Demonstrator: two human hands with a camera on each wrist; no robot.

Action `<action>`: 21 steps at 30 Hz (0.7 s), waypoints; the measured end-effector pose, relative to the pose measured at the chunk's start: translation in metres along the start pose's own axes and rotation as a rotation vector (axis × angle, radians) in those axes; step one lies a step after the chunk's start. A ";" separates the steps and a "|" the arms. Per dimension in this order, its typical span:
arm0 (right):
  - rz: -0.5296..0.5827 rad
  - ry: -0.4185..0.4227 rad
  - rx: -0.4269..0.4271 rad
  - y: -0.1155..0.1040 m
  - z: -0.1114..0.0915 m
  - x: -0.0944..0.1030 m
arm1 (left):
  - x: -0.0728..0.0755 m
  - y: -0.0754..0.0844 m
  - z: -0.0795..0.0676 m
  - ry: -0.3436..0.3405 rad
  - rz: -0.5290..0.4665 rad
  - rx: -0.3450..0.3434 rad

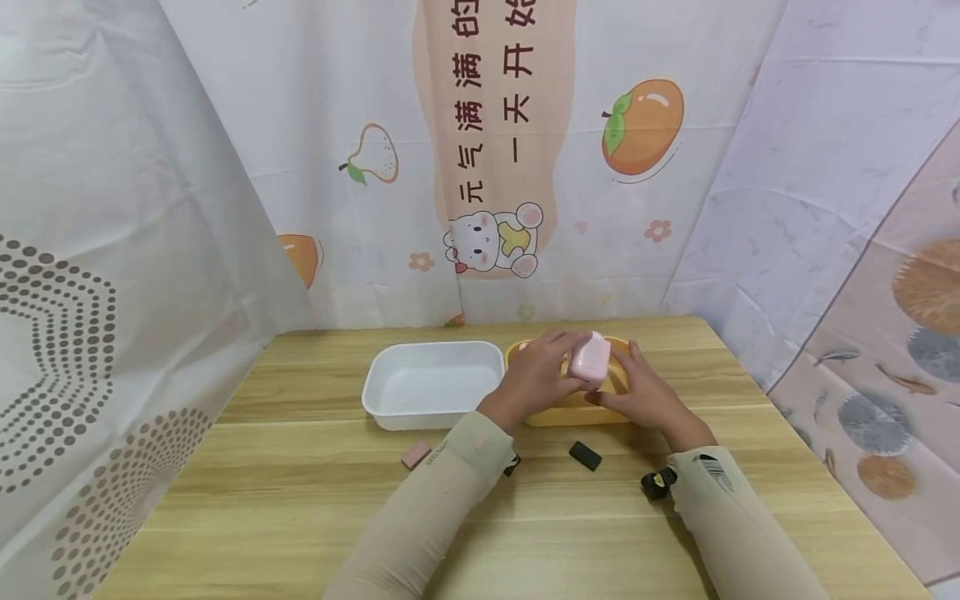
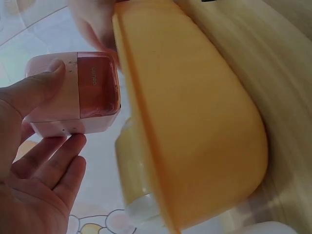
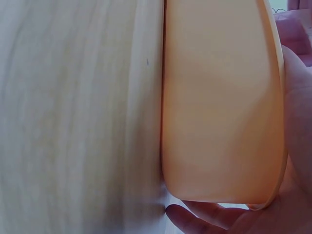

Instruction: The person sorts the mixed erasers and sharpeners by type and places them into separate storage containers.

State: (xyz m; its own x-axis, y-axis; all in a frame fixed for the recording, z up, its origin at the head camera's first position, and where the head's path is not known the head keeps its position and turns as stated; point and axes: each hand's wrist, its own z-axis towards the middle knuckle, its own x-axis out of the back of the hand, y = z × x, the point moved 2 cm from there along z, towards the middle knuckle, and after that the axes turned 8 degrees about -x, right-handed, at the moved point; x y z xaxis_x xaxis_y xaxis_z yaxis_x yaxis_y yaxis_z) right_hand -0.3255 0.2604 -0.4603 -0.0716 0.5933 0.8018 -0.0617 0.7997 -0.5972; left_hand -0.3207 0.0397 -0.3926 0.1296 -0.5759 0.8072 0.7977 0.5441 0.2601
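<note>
My left hand (image 1: 542, 372) holds a pink pencil sharpener (image 1: 591, 360) above the orange-yellow bin (image 1: 577, 415). In the left wrist view the sharpener (image 2: 73, 95) is a rounded box with a see-through reddish compartment, the thumb on one face and fingers beneath it. At the bin's right end, my right hand (image 1: 651, 398) grips the rim. The right wrist view shows its fingers (image 3: 195, 222) bent round the corner of the bin wall (image 3: 222, 107). Through that bin's opening a yellow item with a whitish end (image 2: 131, 165) shows in the left wrist view; its kind is unclear.
A white bin (image 1: 433, 417) stands left of the orange-yellow one. On the wooden table (image 1: 300, 500) in front lie a small pink block (image 1: 416, 454) and a small black block (image 1: 585, 455). A printed curtain (image 1: 337, 208) hangs behind the table.
</note>
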 end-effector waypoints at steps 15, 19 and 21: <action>0.011 -0.003 -0.015 0.002 0.001 -0.001 | -0.015 -0.010 0.002 -0.060 0.000 0.079; 0.007 -0.001 -0.019 0.001 0.001 -0.001 | -0.018 -0.013 0.002 -0.070 -0.017 0.084; 0.005 -0.004 -0.023 0.001 0.001 -0.001 | -0.019 -0.014 0.001 -0.076 -0.023 0.091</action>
State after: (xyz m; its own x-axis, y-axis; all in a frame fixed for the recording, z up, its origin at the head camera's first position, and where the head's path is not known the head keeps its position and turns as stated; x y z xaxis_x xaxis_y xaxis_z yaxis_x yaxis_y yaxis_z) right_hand -0.3265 0.2610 -0.4619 -0.0760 0.5968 0.7988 -0.0387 0.7988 -0.6004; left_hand -0.3350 0.0438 -0.4114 0.0642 -0.5426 0.8375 0.7426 0.5866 0.3231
